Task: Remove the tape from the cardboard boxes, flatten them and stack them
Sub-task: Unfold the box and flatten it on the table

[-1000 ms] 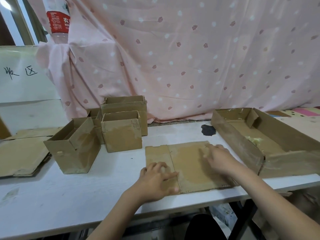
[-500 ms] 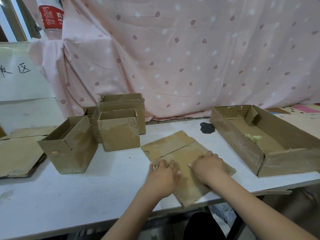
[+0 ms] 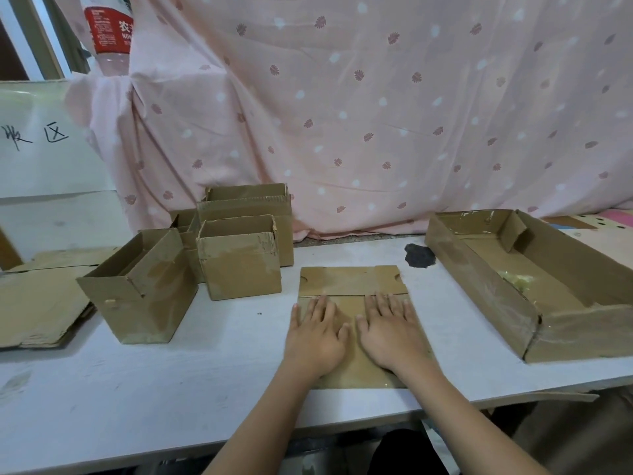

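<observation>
A flattened cardboard box [image 3: 349, 281] lies on the white table [image 3: 171, 389] near the front edge, its far flap flat. My left hand [image 3: 317, 337] and my right hand [image 3: 390, 332] press on it side by side, palms down, fingers straight. Several open, unflattened boxes stand at the left: the nearest one [image 3: 140, 293], a square one [image 3: 239, 257] and a taller one [image 3: 250, 204] behind. A stack of flattened cardboard [image 3: 37, 303] lies at the far left.
A long shallow cardboard tray [image 3: 534, 286] with scraps of tape inside sits at the right. A dark blot [image 3: 419, 256] marks the table beside it. A pink patterned curtain [image 3: 376, 108] hangs behind. A bottle [image 3: 108, 32] stands at the top left.
The flattened box was turned from slanted to square with the table edge. Both hands moved together onto its middle and now lie flat with straight fingers.
</observation>
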{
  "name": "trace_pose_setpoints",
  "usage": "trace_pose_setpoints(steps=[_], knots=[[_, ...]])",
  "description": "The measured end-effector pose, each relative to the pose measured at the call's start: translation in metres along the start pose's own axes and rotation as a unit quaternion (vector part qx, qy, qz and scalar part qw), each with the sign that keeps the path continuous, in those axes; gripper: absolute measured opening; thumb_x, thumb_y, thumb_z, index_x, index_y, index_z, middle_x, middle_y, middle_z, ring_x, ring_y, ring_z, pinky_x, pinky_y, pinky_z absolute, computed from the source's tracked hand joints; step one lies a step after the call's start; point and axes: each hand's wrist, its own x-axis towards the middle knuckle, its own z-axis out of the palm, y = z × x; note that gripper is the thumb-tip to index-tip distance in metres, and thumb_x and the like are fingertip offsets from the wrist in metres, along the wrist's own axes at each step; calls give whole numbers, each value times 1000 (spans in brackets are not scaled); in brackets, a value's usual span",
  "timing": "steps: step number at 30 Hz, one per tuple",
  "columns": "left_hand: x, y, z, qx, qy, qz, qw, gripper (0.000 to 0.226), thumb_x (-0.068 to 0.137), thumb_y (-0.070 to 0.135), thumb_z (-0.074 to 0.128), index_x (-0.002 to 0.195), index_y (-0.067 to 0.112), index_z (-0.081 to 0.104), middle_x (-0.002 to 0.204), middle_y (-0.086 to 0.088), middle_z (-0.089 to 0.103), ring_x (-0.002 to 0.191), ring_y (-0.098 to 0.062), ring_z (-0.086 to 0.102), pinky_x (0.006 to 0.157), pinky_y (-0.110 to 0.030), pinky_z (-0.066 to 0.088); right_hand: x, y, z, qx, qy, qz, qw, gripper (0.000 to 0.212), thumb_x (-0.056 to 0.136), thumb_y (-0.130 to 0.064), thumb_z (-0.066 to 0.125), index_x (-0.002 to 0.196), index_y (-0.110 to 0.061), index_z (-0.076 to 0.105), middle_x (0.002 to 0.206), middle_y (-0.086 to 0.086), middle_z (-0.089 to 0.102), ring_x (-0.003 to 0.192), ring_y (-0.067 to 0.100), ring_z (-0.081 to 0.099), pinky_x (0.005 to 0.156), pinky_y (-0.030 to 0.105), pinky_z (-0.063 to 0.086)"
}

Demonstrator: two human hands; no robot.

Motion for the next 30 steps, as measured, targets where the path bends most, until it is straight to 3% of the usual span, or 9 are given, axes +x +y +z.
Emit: trace_pose_setpoints(steps=[5,19,23,26,28,30], knots=[[7,3,2,-2,0,-31,1000,66,100,55,14,159,28,4,167,2,-2,152,-14,-7,121,-48,-10,8,0,-1,12,3,-7,1000,66,101,-50,16,161,-22,8,168,0,1,155,20,-4,124,44,-6],[8,3,5,1,8,-26,1000,64,102,53,14,159,26,5,167,0,-2,153,-14,-8,121,-48,-11,9,2,-3,39,24,-20,999,66,99,-50,26,159,-23,18,168,2,8,154,22,2,125,44,-3],[4,2,6,-17,55,-33,998,62,100,57,22,157,31,18,166,-5,3,153,-20,-1,122,-46,-8,5,3,4,61,84,39,994,62,96,-52,34,152,-23,34,162,17,16,152,30,9,124,46,-4],[-3,2,5,-22,105,-111,988,64,96,59,30,151,25,30,158,-17,21,146,-33,15,121,-46,10,0,3,5,55,96,157,981,62,94,-48,37,142,-10,40,151,29,29,145,43,20,122,54,8],[-5,4,0,2,115,-152,982,66,96,59,33,146,16,36,143,-16,42,132,-33,32,112,-44,25,-1,4,-2,66,67,160,983,55,95,-44,40,136,-8,42,140,27,42,135,43,33,117,52,21],[-3,6,-6,-10,91,-160,983,66,95,60,39,141,14,40,133,-13,49,125,-32,38,105,-43,29,-2,6,-17,133,57,144,979,45,94,-31,47,132,-7,42,131,24,46,122,40,44,107,46,37]])
